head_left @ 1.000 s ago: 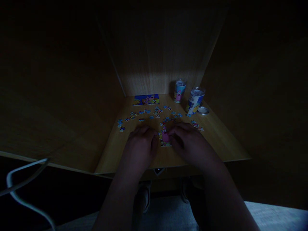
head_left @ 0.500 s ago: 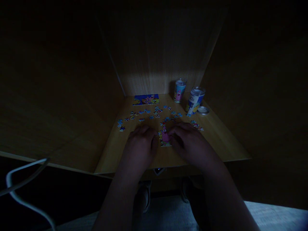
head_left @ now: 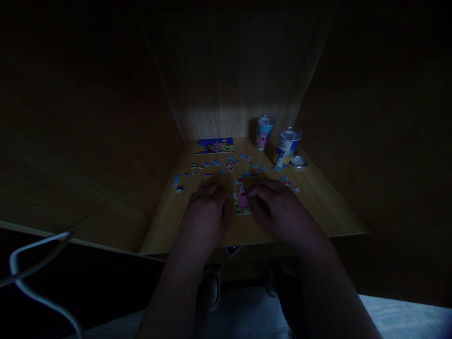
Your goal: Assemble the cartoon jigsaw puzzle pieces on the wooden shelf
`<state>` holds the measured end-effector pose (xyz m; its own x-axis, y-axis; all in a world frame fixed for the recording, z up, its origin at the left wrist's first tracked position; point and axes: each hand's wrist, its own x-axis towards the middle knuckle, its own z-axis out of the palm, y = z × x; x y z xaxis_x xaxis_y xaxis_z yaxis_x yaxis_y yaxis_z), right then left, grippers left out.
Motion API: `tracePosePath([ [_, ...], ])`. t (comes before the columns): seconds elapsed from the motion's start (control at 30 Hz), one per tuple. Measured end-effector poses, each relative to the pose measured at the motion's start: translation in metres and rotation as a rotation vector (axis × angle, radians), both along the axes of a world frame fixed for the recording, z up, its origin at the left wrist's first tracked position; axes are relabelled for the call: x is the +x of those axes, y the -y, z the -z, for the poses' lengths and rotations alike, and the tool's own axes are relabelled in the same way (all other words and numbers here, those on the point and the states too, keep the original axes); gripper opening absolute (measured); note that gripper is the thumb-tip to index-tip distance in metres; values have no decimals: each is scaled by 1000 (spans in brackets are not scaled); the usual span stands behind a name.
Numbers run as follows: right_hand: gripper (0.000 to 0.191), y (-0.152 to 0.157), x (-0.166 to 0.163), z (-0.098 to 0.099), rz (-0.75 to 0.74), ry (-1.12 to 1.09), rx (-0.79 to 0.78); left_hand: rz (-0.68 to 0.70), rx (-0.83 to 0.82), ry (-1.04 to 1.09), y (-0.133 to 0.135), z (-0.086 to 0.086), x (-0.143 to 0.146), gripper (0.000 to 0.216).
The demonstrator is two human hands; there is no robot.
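A small joined part of a jigsaw puzzle (head_left: 242, 200), with a pink figure and a bit of yellow, lies flat on the wooden surface between my hands. My left hand (head_left: 208, 205) is curled at its left edge, thumb and fingertips drawn in against it. From the other side my right hand (head_left: 273, 200) pinches at the right edge, and its fingers cover part of the picture. Dim light hides the exact fingertip contact. Just beyond the joined part are loose puzzle pieces (head_left: 245, 174), blue and red.
More loose pieces (head_left: 231, 161) are scattered in an arc, with others at the left (head_left: 180, 189) and right (head_left: 286, 182). A blue picture card (head_left: 214, 145) lies at the back. Two printed canisters, one behind (head_left: 264, 133) and one nearer (head_left: 286, 147), stand beside a round lid (head_left: 298, 162). Wooden panels enclose the surface.
Hardly anything differs. Both hands stay at the puzzle's edges, and the whole view has shifted very slightly.
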<state>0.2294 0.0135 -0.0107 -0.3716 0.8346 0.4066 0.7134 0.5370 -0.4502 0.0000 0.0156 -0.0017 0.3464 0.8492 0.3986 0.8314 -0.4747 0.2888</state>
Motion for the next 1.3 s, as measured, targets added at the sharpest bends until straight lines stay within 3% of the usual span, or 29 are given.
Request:
tracePosePath([
  [1.3,13,0,0,-1,10,1,11,-7,-26,2,0,0,-1,15],
])
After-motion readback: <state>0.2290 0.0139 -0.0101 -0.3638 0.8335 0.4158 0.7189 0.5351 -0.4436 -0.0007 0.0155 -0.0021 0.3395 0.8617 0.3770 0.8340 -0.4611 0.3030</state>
